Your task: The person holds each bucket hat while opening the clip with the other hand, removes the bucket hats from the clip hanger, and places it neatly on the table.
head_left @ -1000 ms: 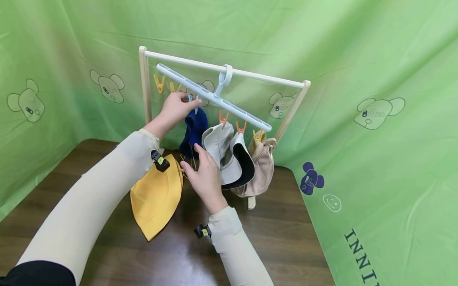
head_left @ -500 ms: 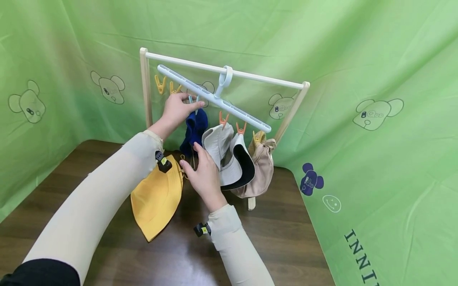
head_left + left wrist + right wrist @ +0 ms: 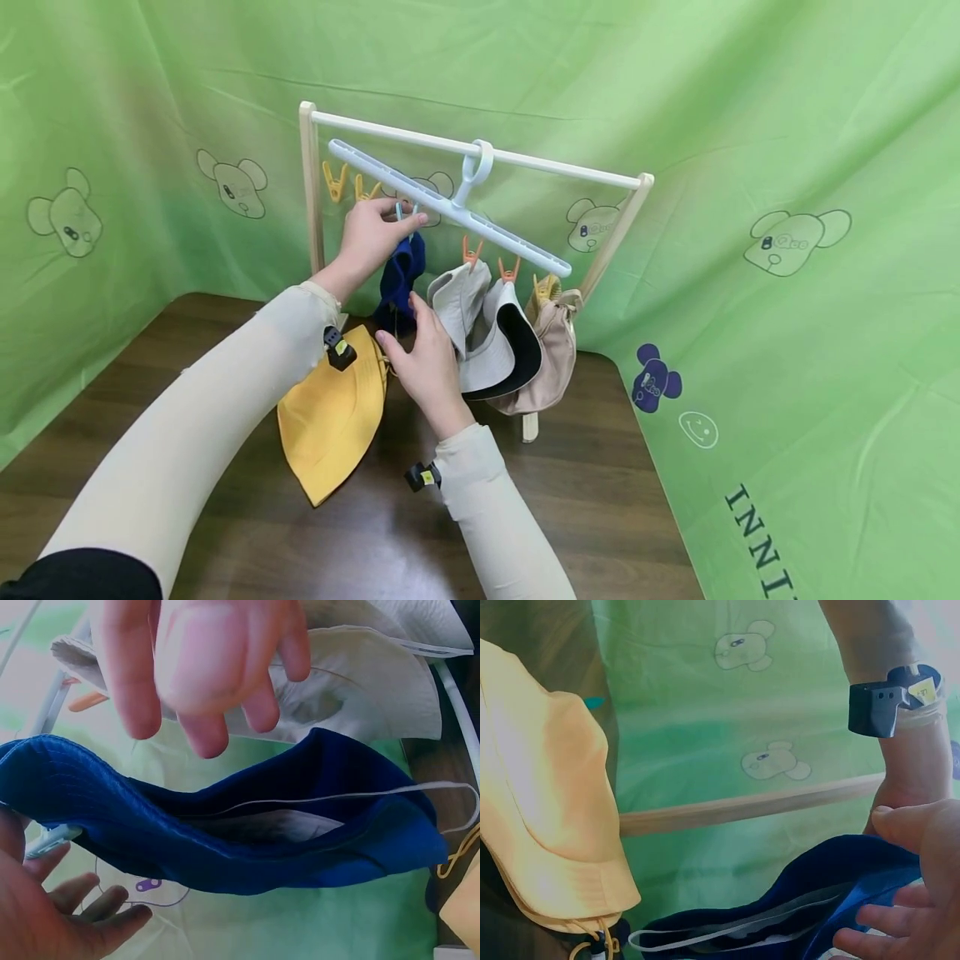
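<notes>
A blue hat (image 3: 400, 279), with a thin white cord inside its opening, hangs under the light blue hanger (image 3: 502, 239). My left hand (image 3: 371, 237) reaches up to the hat's top edge and pinches a light blue clothes peg (image 3: 52, 841) there between thumb and finger. In the left wrist view the other fingers of that hand are spread behind the hat. Lower down, my right hand (image 3: 431, 362) is held with its fingers extended beside the blue hat, thumb apart. Its thumb looms large in the left wrist view, above the hat's opening.
Off-white hats (image 3: 457, 304), one with a black under-brim, and a pink hat (image 3: 551, 358) hang from pegs to the right. Yellow pegs (image 3: 335, 182) hang at the left end. A yellow hat (image 3: 333, 425) lies on the wooden table (image 3: 262, 533). A wooden-legged rack (image 3: 570, 167) carries the hanger.
The blue hat has swung slightly left and looks narrower. My left hand stays at the peg, and the right hand has barely moved.
</notes>
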{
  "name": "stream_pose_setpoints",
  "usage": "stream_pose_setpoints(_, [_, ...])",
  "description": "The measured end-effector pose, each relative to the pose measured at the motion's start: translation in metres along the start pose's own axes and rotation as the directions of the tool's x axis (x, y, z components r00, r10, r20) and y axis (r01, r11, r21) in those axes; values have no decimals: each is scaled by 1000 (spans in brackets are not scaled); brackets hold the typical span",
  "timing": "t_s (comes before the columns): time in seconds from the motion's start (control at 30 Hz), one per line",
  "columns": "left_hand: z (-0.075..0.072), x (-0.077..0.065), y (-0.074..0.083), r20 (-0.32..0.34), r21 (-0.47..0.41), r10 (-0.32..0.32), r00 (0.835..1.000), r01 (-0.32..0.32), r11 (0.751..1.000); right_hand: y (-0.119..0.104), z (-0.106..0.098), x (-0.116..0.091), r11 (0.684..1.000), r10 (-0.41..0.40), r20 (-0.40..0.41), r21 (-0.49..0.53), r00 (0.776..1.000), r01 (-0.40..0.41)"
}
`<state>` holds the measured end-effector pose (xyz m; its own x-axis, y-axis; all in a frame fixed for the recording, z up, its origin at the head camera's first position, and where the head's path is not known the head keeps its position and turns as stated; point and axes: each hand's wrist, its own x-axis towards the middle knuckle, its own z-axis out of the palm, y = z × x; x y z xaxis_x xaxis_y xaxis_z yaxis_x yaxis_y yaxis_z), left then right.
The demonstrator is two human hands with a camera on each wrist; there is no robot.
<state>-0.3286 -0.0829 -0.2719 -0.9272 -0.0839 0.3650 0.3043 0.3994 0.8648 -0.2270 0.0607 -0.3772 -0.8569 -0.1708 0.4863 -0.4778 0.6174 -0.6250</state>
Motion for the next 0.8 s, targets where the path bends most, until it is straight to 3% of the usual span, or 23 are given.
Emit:
stream_pose_setpoints(0.23, [0,-6,6,-48,37,9,999,-7,999,-5,4,3,999,54,0,0,999,-54])
stream_pose_setpoints(0.57, [3,-8,10,-54,55,5,999,-2,998,-17,9,9,988,156,-15,14,988,-156])
stream_pose_setpoints(0.8, [3,-7,9,-51,44,-28,998,30,999,-22,18,12,992,127,-31,21,991,-126])
